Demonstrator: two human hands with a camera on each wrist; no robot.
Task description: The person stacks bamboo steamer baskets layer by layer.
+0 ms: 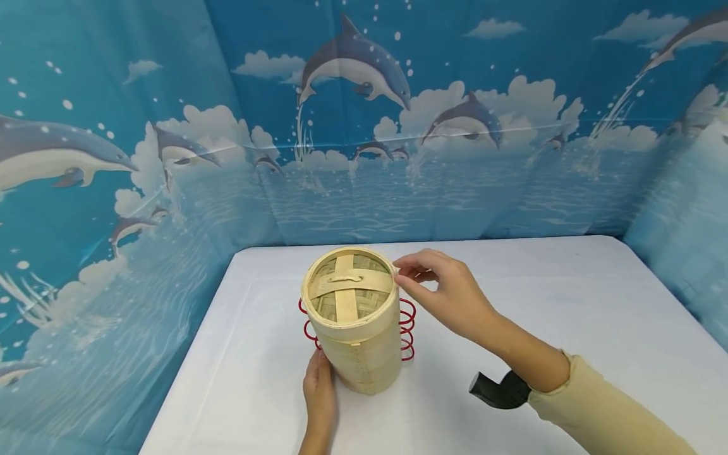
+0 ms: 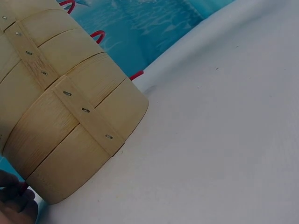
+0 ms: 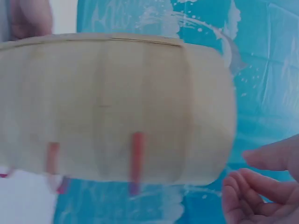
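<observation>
A tall stack of round bamboo steamer baskets [image 1: 364, 360] stands on the table, topped by a woven lid [image 1: 325, 308] with crossed strips and a small loop. Red ring handles [image 1: 407, 322] stick out on both sides. Low on the stack's left side is my left hand [image 1: 320, 395]; in the left wrist view its curled fingers [image 2: 18, 200] hold a red ring near the bottom basket. My right hand [image 1: 449, 291] hovers by the lid's right rim, thumb and fingers parted. The right wrist view shows a gap between its fingertips [image 3: 232, 179] and the lid end, with nothing held.
A white-covered table [image 1: 227, 392] lies under the stack. Blue curtains [image 1: 364, 196] printed with dolphins hang along the back and sides. A black bent device [image 1: 495, 393] sits at the right wrist, near a beige sleeve [image 1: 597, 404].
</observation>
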